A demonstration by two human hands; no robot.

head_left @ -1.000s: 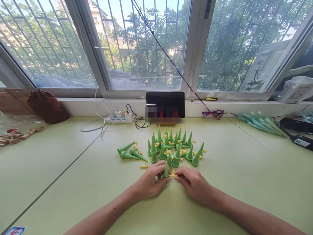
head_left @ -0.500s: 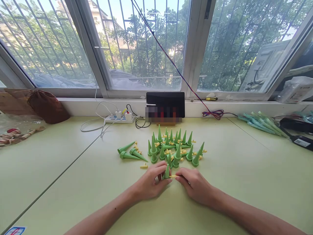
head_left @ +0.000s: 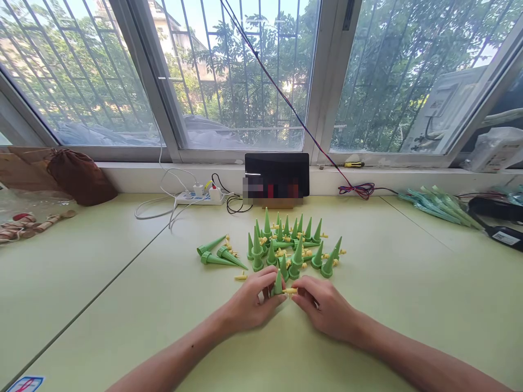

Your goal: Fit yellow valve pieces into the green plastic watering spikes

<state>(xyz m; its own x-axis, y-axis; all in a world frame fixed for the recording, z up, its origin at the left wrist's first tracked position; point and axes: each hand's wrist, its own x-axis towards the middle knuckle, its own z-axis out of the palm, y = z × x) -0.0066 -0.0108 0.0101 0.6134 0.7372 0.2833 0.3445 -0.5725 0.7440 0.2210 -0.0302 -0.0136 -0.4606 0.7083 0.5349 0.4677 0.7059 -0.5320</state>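
Observation:
Above the table, in front of the pile, my left hand (head_left: pixel 258 298) is closed around a green plant watering spike (head_left: pixel 278 283), its point up and slightly tilted. A small yellow valve (head_left: pixel 290 291) sticks out of the spike's side toward the right. My right hand (head_left: pixel 324 305) has its thumb and fingertips at the valve's outer end, pinching it. Just beyond both hands stand and lie several green spikes (head_left: pixel 297 253), many with yellow valves. To the left of them, more green spikes (head_left: pixel 220 259) lie flat, with a loose yellow valve (head_left: pixel 241 277) nearer my left hand.
A tablet (head_left: pixel 277 174) on a stand leans at the back, beside a power strip (head_left: pixel 200 199) with cables. A brown drawstring bag (head_left: pixel 81 177) sits back left. Blue-green plastic packets (head_left: pixel 441 206) lie at the right, with a yellow cutter (head_left: pixel 353 164) on the sill.
The valve now shows more fully between my hands, as my right fingertips have shifted along it. The held spike has tilted slightly left. The pile has not moved.

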